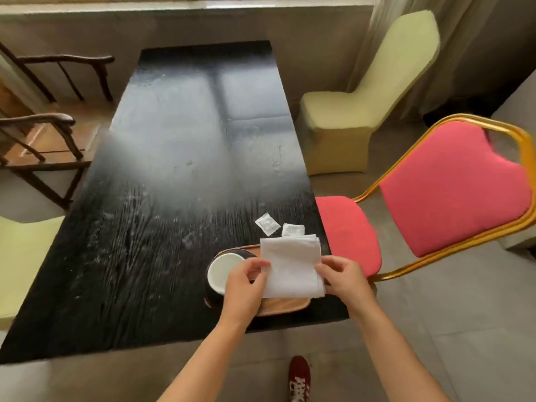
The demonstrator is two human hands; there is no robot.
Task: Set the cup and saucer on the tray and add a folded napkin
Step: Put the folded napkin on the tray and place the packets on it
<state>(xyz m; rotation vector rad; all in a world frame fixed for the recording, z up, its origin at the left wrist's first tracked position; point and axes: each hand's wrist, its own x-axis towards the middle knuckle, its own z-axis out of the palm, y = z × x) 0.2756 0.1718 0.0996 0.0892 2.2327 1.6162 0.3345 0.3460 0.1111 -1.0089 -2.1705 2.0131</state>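
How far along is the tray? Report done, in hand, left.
Done: the cup sits on its saucer on the tray. In hand: left hand and right hand pinch the napkin above the tray. Left: finish folding and lay it down.

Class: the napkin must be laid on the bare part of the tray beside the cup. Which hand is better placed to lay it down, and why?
Right. The right hand pinches the napkin over the tray's bare side; the left hand hangs over the cup.

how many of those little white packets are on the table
2. One small white packet lies on the black table just beyond the tray; the second packet lies right of it, partly under the napkin, which may hide more.
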